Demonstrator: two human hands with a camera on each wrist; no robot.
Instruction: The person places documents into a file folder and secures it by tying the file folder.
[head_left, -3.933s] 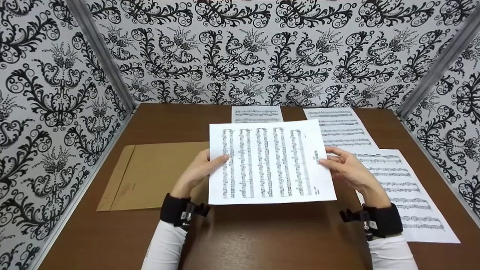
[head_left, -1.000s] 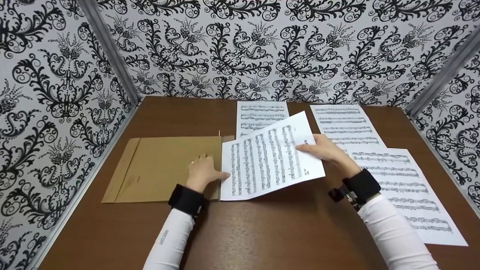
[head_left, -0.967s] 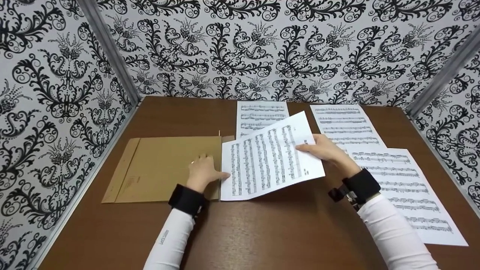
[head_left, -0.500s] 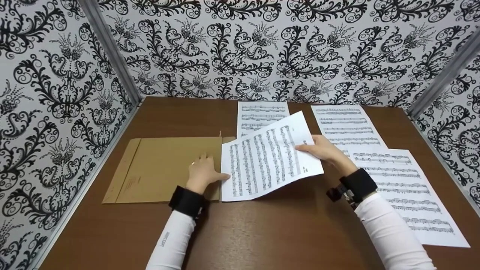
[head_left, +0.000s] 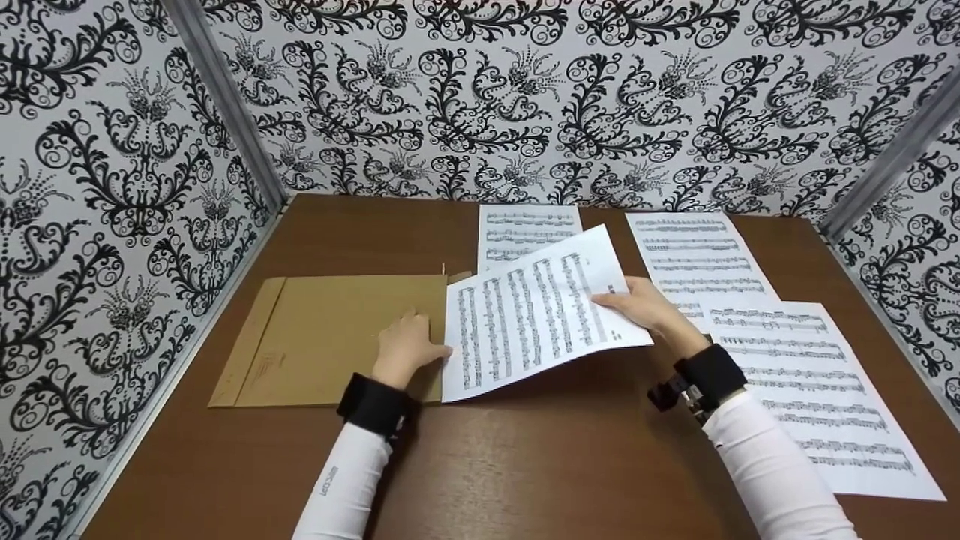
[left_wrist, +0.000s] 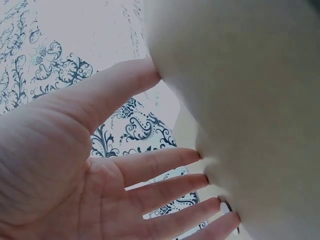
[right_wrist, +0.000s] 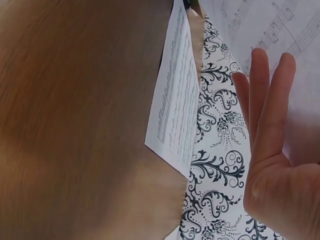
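Brown table (head_left: 510,465), patterned wall (head_left: 480,112). Sheet (head_left: 525,315), earlier held up two-handed, now meets envelope (head_left: 322,337) at right edge (tucked inside? can't tell), seemingly lined up. Left hand (head_left: 405,349) on envelope, fingers spread; right hand (head_left: 643,304) pinches sheet's right end.

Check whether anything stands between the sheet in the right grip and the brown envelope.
Only the left grip: it rests on the envelope, its thumb tip where envelope and held sheet meet. Nothing else visible stands between them; the envelope's inside is hidden.

back sheet (head_left: 521,231) partly covered, envelope print (head_left: 269,365) unreadably small, sleeves (head_left: 772,457) cut off
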